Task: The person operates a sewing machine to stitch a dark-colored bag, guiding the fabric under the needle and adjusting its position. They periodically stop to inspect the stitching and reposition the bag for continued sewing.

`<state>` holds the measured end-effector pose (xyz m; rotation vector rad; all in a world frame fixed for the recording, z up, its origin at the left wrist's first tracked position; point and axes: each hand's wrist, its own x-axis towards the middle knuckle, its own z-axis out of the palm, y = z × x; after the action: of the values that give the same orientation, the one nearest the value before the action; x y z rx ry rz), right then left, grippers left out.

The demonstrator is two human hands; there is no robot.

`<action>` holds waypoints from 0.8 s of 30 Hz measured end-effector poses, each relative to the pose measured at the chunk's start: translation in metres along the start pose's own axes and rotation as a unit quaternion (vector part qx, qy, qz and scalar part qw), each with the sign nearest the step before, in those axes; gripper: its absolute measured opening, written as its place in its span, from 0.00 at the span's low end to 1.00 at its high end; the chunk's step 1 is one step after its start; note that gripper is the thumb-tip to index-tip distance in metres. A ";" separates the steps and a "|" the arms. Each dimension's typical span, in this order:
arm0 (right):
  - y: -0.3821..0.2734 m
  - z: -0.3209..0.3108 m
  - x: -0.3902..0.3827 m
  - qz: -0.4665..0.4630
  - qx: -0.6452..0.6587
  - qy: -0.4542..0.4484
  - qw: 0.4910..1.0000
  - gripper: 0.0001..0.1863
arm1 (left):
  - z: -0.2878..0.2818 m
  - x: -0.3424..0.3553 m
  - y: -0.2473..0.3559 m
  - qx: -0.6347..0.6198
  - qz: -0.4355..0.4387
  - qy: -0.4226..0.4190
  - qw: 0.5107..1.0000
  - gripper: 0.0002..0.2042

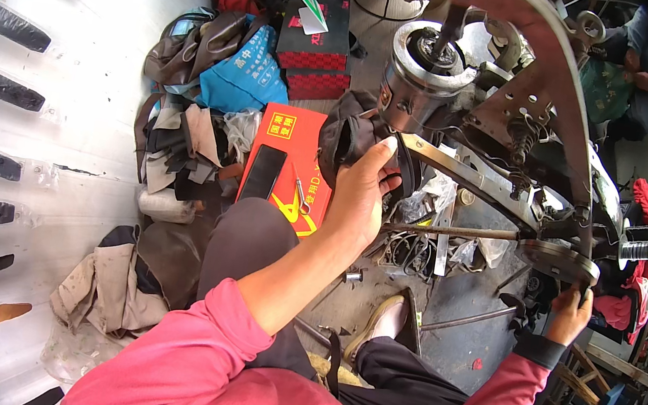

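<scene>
My left hand [360, 193] is closed on a dark, soft leather-like piece [342, 134], with the thumb on top and the fingers curled under. It might be a bag or a shoe; the bunched shape does not tell. The piece sits at the end of the narrow metal arm [470, 177] of a hand-cranked sewing machine [571, 89], just below a metal cylinder [423, 75]. At the right, my right hand [569, 315] grips the rim of the machine's round handwheel [558, 260]. Its fingers are partly hidden behind the wheel's edge.
A red box [289, 126] bearing a black phone [263, 172] lies left of the machine. Behind it are a dark red shoebox [316, 34] and a blue bag [250, 70]. Fabric scraps [111, 284] lie beside a white wall [102, 119]. Another person's hand [642, 80] shows at far right.
</scene>
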<state>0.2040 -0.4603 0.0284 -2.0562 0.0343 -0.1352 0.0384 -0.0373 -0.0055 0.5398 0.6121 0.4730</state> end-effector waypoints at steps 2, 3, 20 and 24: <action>0.039 0.017 0.000 0.063 0.033 0.003 0.997 0.10 | 0.000 0.000 -0.002 -0.005 -0.005 0.000 1.000 0.16; 0.055 0.034 -0.007 0.052 0.082 -0.041 0.994 0.10 | 0.000 0.001 -0.003 -0.008 -0.008 0.001 1.000 0.16; -0.104 0.254 -0.121 -0.056 0.243 -0.342 0.906 0.21 | -0.002 -0.007 0.002 -0.002 -0.065 -0.047 0.997 0.19; -0.133 0.286 -0.133 -0.001 0.273 -0.368 0.889 0.18 | -0.008 -0.005 0.006 0.015 -0.103 -0.071 0.992 0.23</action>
<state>0.0991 -0.1354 0.0018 -1.4305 -0.4305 0.5809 0.0287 -0.0330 -0.0054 0.5283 0.5316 0.2289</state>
